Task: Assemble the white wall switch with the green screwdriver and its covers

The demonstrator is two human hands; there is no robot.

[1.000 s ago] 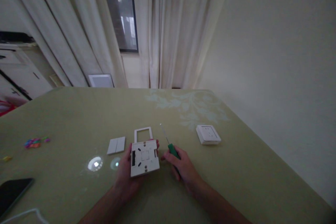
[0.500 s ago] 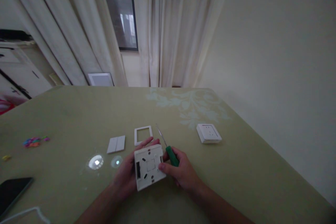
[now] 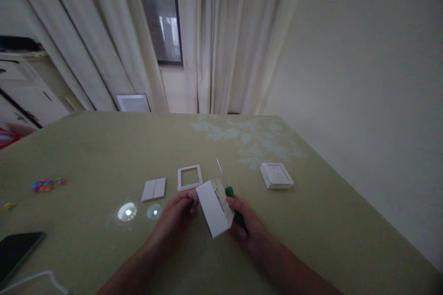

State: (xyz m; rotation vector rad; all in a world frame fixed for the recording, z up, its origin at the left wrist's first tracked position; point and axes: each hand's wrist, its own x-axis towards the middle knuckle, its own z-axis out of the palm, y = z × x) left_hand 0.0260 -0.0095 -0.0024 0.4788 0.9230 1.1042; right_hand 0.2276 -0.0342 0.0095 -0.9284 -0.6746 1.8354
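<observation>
Holds a white box (image 3: 214, 209) tilted above the pale green table (image 3: 121, 156), with a plain side facing the camera and the slotted back turned right. Has the right hand (image 3: 249, 219) closed round a green-handled screwdriver (image 3: 230, 191), shaft pointing up and away, with the thumb and fingers up against the right side of the box. Curls the fingers of the left hand (image 3: 178, 212) about halfway, by the upper left corner of the box; cannot tell, in this dim view, between touching and just beside. Shows a white frame (image 3: 179, 179) lying flat just beyond, a two-panel white plate (image 3: 154, 189) left of that, and a white socket unit (image 3: 277, 176) well apart to the right.
</observation>
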